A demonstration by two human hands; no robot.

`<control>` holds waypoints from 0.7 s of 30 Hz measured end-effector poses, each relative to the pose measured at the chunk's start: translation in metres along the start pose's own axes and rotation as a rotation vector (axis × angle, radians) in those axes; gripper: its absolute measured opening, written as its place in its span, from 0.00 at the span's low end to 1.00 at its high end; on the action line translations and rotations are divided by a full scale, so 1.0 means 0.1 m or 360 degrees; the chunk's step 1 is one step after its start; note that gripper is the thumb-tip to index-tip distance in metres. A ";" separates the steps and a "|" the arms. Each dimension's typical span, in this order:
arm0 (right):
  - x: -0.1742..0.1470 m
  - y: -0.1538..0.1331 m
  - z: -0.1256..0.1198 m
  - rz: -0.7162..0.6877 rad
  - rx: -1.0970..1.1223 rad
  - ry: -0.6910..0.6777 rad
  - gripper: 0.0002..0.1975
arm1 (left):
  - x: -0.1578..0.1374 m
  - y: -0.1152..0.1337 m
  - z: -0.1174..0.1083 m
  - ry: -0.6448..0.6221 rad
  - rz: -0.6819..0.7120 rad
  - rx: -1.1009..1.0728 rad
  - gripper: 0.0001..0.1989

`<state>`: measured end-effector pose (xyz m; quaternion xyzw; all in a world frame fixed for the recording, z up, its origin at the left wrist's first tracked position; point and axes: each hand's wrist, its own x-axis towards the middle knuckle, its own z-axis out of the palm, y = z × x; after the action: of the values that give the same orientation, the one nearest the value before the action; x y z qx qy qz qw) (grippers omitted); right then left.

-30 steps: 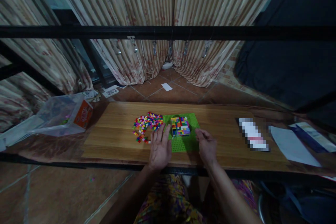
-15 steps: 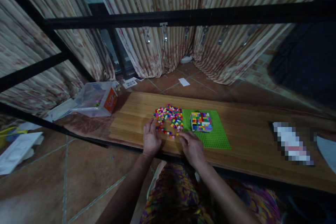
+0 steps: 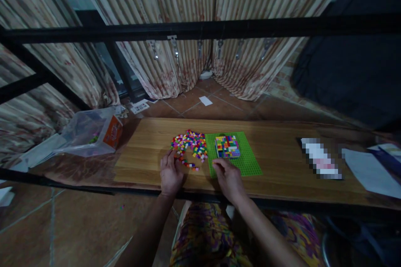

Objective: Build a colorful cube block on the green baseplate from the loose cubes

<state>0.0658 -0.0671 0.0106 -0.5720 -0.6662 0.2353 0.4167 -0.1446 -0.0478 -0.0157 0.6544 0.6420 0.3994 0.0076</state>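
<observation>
A pile of small coloured toy bricks (image 3: 191, 139) lies on the wooden table (image 3: 140, 150), with a loose row curving along its near side. My left hand (image 3: 171, 174) rests at the pile's lower left, fingers stretched out and holding nothing visible. To the right of the pile is a green studded baseplate (image 3: 250, 162). On it stands a block built of many coloured bricks (image 3: 227, 147). My right hand (image 3: 228, 175) is over the plate's near left part, just below the block. Its thumb and forefinger pinch a tiny yellow brick (image 3: 214, 161), partly hidden by the fingertips.
A clear plastic box with an orange label (image 3: 94, 131) stands beyond the table's left end. Blurred out, a pale object (image 3: 321, 158) lies on the right side, near white papers (image 3: 371, 171). A black metal bar (image 3: 188, 31) crosses before the curtains.
My right hand has moved from the loose bricks to the green baseplate with the yellow brick in its fingers. My left hand stays by the pile. The view has turned slightly right.
</observation>
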 end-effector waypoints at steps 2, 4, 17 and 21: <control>0.01 0.13 -0.22 0.0099 0.0080 0.0183 0.11 | 0.00 -0.01 0.01 -0.0007 0.0005 -0.0007 0.18; 0.06 0.29 -0.43 0.0191 0.0093 0.0367 0.12 | 0.01 -0.02 0.02 -0.0022 0.0013 -0.0004 0.19; 0.48 0.55 -0.53 0.0164 -0.0289 0.0361 0.17 | 0.02 -0.01 0.03 -0.0020 -0.0015 -0.0010 0.19; 0.50 0.55 -0.52 0.0227 -0.0269 0.0401 0.19 | 0.02 -0.02 0.04 -0.0014 0.0005 0.0017 0.19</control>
<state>0.1393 -0.0151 0.0095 -0.6758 -0.5837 0.1339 0.4297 -0.1447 -0.0441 -0.0184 0.6572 0.6430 0.3930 0.0064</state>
